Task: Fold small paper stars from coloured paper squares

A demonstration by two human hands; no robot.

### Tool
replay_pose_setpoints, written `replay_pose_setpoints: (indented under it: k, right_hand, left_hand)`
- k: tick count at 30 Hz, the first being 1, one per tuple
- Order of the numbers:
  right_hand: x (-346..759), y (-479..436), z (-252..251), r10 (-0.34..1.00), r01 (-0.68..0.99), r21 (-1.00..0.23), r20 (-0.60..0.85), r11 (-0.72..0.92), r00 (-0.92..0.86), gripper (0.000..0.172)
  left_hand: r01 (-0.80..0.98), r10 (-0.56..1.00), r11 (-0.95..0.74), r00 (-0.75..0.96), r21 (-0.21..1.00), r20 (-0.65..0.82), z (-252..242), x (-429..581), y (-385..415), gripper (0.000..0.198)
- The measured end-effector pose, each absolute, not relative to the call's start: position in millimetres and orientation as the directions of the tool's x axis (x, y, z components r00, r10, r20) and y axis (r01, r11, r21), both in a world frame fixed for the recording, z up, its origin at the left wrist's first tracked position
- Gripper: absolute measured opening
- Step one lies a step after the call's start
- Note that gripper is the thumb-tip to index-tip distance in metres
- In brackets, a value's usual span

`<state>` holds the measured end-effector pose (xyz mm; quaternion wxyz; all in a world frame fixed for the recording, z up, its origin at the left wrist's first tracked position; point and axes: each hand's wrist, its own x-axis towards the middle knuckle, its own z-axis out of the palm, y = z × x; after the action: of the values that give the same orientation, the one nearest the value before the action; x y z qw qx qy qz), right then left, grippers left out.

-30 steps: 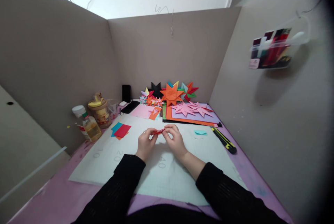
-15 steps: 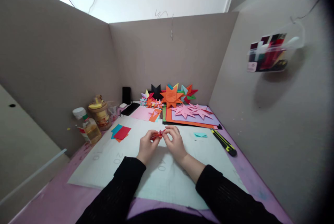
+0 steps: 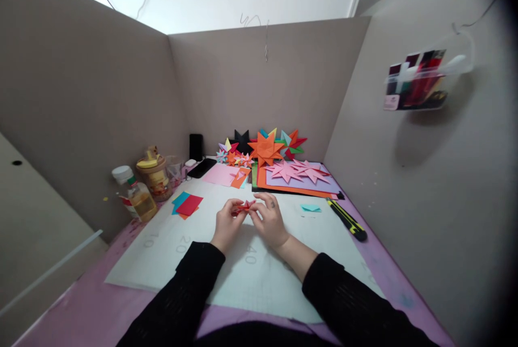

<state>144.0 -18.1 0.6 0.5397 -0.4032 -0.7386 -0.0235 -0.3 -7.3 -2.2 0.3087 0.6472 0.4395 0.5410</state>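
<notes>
A small red and pink folded paper star (image 3: 246, 205) is held between both hands above the white sheet (image 3: 230, 282). My left hand (image 3: 227, 223) pinches its left side between thumb and fingers. From the right, my right hand (image 3: 270, 222) pinches its other edge, fingers curled over it. Fingertips hide part of the star. To the left lie red, blue and orange paper squares (image 3: 190, 205), overlapping. A folded turquoise paper piece (image 3: 311, 208) rests right of my right hand.
A yellow-black utility knife (image 3: 348, 220) lies at the right edge. Behind stand folded paper stars (image 3: 266, 147), with pink stars (image 3: 286, 170) on stacked paper. A glue bottle (image 3: 140, 201), a jar (image 3: 156, 177) and a black phone (image 3: 202, 168) are at left.
Both hands stay in nearly the same place, still gripping the paper star. The star's angle and my right fingers have shifted slightly.
</notes>
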Motion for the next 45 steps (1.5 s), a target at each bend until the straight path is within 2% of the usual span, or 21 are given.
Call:
replay_pose_setpoints:
  k: [7,16,21,32,35,39,42,45]
  right_hand:
    - [145.9,-14.2,-0.7,0.577,0.670,-0.369,0.810,0.644,-0.109,0.014]
    - [146.7,-12.7,2.5,0.605,0.623,-0.376,0.770,0.686,-0.201,0.012]
    - [145.5,-10.8,-0.6,0.637,0.584,-0.450,0.755,0.676,-0.156,0.014]
    - [143.8,-10.3,-1.8,0.721,0.531,-0.585,0.688,0.614,-0.076,0.012]
    - [140.1,-7.4,-5.7,0.785,0.414,-0.716,0.619,0.561,0.007,0.005]
    - [135.7,-1.2,-16.2,0.918,0.069,-0.924,0.382,0.377,0.108,0.033]
    - [134.5,0.7,-20.2,0.960,-0.130,-0.952,0.279,0.278,0.007,0.040]
    - [135.4,-0.7,-17.9,0.961,-0.169,-0.949,0.276,0.268,-0.029,0.036]
  left_hand:
    - [0.250,0.903,-0.424,0.041,0.871,0.428,-2.7,-0.1,-7.5,0.021]
    - [0.236,0.909,-0.415,0.067,0.879,0.411,-6.8,-2.7,-5.7,0.023]
    - [0.268,0.908,-0.418,0.105,0.868,0.405,-6.5,-0.9,-7.5,0.024]
    - [0.216,0.938,-0.348,0.088,0.912,0.336,-3.6,5.2,-9.4,0.032]
    - [0.130,0.958,-0.288,0.059,0.949,0.282,-1.1,6.5,-9.3,0.035]
    - [-0.062,0.988,-0.156,0.015,0.986,0.157,2.0,5.3,-5.8,0.044]
    - [-0.188,0.993,-0.105,0.041,0.976,0.115,3.2,3.7,-3.6,0.050]
    - [-0.231,0.993,-0.073,0.070,0.970,0.091,3.3,2.6,-2.8,0.053]
